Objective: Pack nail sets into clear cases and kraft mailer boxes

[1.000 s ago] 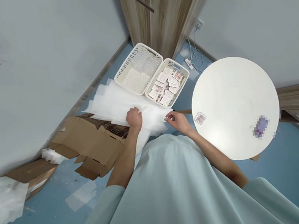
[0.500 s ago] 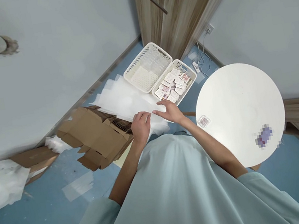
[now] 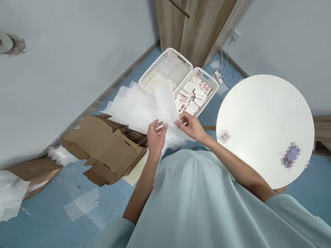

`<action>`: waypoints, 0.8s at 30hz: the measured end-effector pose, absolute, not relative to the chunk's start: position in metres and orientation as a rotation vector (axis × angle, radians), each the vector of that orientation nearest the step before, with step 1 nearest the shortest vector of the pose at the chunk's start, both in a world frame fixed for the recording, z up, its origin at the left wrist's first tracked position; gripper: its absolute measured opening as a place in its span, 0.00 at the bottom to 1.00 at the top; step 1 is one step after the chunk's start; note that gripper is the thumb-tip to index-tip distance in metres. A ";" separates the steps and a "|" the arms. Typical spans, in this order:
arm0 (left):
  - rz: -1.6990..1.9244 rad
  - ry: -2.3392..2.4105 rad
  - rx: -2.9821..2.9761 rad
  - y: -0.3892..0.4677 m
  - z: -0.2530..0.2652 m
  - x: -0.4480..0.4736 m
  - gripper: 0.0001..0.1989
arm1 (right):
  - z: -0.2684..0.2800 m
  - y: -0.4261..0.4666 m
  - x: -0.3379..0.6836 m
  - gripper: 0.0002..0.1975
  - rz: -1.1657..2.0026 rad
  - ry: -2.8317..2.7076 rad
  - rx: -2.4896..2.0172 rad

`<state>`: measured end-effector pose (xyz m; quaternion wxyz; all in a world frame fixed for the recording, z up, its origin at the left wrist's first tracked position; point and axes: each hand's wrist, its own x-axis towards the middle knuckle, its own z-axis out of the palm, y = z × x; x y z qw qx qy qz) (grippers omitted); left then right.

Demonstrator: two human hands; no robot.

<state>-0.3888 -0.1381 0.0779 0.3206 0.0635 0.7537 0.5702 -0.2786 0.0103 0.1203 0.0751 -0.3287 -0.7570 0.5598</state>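
Between my two hands I hold a narrow, white, translucent foam sheet (image 3: 166, 101) upright by its near end; whether it is a pouch I cannot tell. My left hand (image 3: 156, 137) pinches its lower left corner, other fingers curled loosely. At the lower right corner, my right hand (image 3: 192, 127) pinches with thumb and fingers. Below and left of it lies a fanned pile of similar foam sheets (image 3: 132, 108). Just beyond my right hand stands a white basket (image 3: 214, 84) with many small printed packs (image 3: 191, 96). The raised sheet partly covers a second white basket (image 3: 148, 75) holding clear plastic pieces.
Flattened brown cardboard boxes (image 3: 99, 148) lie to the left. A round white table (image 3: 261, 124) stands at the right with a small clear pack (image 3: 224, 136) and a pixelated item (image 3: 291, 155) on it. Behind the baskets rises a wooden cabinet (image 3: 183, 5); cables (image 3: 226, 66) run beside it.
A foam sheet now stands raised between my hands, up from the pile. My right hand has closed onto its corner. The view has shifted slightly.
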 end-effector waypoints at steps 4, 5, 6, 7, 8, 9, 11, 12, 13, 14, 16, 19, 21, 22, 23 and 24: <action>1.522 1.876 0.195 -0.129 0.080 -0.390 0.22 | 0.125 0.010 -0.268 0.14 1.684 -2.224 -0.992; 1.523 1.865 0.213 -0.128 0.082 -0.389 0.22 | 0.126 0.009 -0.266 0.14 1.690 -2.208 -0.997; 1.522 1.852 0.221 -0.126 0.085 -0.387 0.22 | 0.127 0.009 -0.264 0.15 1.699 -2.190 -1.003; 1.519 1.838 0.217 -0.125 0.088 -0.386 0.22 | 0.129 0.008 -0.262 0.15 1.713 -2.173 -1.008; 1.514 1.821 0.211 -0.124 0.091 -0.385 0.23 | 0.131 0.007 -0.261 0.16 1.732 -2.157 -1.010; 1.511 1.803 0.210 -0.123 0.093 -0.384 0.24 | 0.132 0.006 -0.259 0.17 1.753 -2.143 -1.007; 1.519 1.760 0.235 -0.120 0.096 -0.383 0.24 | 0.136 0.004 -0.258 0.18 1.789 -2.120 -0.985; 1.526 1.741 0.259 -0.119 0.097 -0.383 0.24 | 0.138 0.003 -0.257 0.18 1.800 -2.110 -0.968; 1.534 1.726 0.285 -0.118 0.098 -0.384 0.23 | 0.140 0.002 -0.257 0.18 1.806 -2.101 -0.950; 1.539 1.718 0.308 -0.118 0.099 -0.384 0.23 | 0.141 0.001 -0.257 0.17 1.803 -2.093 -0.934; 1.532 1.717 0.331 -0.117 0.100 -0.385 0.23 | 0.145 0.000 -0.256 0.16 1.778 -2.085 -0.921; 1.491 1.745 0.329 -0.119 0.103 -0.387 0.23 | 0.149 0.001 -0.256 0.15 1.709 -2.090 -0.949; 1.472 1.754 0.333 -0.119 0.105 -0.389 0.23 | 0.150 0.001 -0.256 0.15 1.668 -2.088 -0.982; 1.472 1.754 0.336 -0.119 0.107 -0.389 0.23 | 0.151 0.002 -0.256 0.15 1.651 -2.083 -0.995; 1.476 1.750 0.338 -0.119 0.108 -0.390 0.23 | 0.151 0.001 -0.256 0.15 1.635 -2.080 -1.005; 1.478 1.746 0.337 -0.118 0.109 -0.391 0.23 | 0.152 0.001 -0.256 0.15 1.616 -2.079 -1.013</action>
